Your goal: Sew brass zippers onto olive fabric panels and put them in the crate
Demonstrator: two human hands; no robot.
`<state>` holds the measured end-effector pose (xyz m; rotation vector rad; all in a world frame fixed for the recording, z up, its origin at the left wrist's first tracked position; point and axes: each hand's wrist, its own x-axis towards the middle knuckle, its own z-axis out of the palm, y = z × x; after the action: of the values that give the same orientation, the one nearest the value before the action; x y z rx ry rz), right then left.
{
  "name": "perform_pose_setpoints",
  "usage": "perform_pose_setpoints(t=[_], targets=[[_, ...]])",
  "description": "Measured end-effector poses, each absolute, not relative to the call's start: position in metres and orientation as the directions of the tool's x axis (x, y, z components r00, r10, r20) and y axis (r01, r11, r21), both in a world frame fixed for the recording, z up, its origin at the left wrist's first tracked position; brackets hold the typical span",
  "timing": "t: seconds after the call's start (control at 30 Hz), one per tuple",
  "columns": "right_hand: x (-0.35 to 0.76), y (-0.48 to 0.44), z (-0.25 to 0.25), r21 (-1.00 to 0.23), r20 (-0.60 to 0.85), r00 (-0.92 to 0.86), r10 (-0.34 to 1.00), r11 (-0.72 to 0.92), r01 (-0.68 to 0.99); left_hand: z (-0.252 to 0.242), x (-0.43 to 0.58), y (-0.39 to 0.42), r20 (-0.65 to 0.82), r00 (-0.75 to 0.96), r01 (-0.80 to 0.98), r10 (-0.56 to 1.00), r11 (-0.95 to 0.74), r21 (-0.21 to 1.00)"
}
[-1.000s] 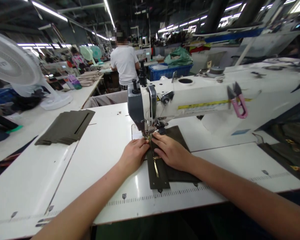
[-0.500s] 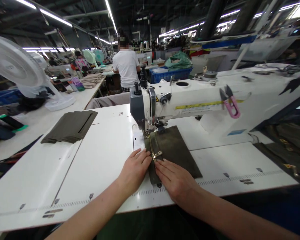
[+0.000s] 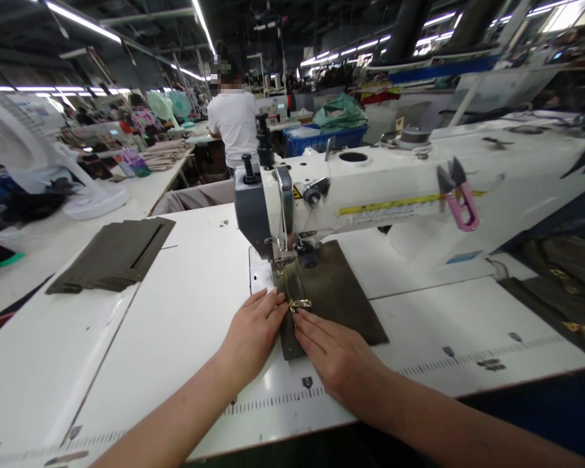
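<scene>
A dark olive panel point(image 3: 344, 292) lies under the needle area of a white sewing machine point(image 3: 394, 188). Along its left part runs a zip with a gold slider and pull point(image 3: 301, 303). My left hand point(image 3: 256, 328) rests at the panel's left edge, fingers stretched towards the zip and pressing down. Just below the pull, my right hand point(image 3: 338, 351) lies on the panel with its fingers extended side by side. Fingertips of both hands nearly meet at the zip. The presser foot point(image 3: 280, 263) stands over the zip's far end; the needle tip is too small to make out.
Left on the white table point(image 3: 175, 338) is a stack of olive panels point(image 3: 112, 257). Pink-handled thread snips point(image 3: 461, 195) hang on the machine. Zipped pieces point(image 3: 560, 286) lie at right. A white fan point(image 3: 95, 201) stands left; a person in a white shirt point(image 3: 234, 123) is ahead.
The view has shifted, so table and machine sit a little differently. The panel has advanced slightly under the machine, the zip pull closer to the presser foot, with both hands still on it.
</scene>
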<state>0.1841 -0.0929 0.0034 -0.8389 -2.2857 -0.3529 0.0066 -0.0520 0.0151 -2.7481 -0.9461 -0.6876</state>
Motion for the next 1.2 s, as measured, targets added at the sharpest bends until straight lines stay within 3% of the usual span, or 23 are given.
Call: perform_pose_setpoints(t=[0.63, 0.73, 0.87, 1.0, 1.2], targets=[[0.179, -0.041, -0.001, -0.025, 0.68, -0.549, 0.486, 0.763, 0.646, 0.01, 0.004, -0.012, 0.458, 0.64, 0.633, 0.617, -0.761, 0.141], [0.183, -0.042, 0.006, -0.128, 0.638, -0.546, 0.543, 0.774, 0.62, 0.01, 0.003, -0.011, 0.459, 0.64, 0.634, 0.617, -0.761, 0.14], [0.185, -0.033, 0.017, -0.326, 0.517, -0.406, 0.753, 0.612, 0.721, 0.016, 0.004, -0.014, 0.413, 0.656, 0.65, 0.632, -0.751, 0.117], [0.178, -0.009, 0.012, -0.234, 0.452, -0.248, 0.857, 0.383, 0.894, 0.023, 0.006, -0.019, 0.333, 0.672, 0.686, 0.661, -0.725, 0.054], [0.17, 0.009, 0.006, -0.22, 0.394, -0.244, 0.886, 0.349, 0.911, 0.023, 0.008, -0.02, 0.319, 0.659, 0.703, 0.681, -0.709, 0.063]])
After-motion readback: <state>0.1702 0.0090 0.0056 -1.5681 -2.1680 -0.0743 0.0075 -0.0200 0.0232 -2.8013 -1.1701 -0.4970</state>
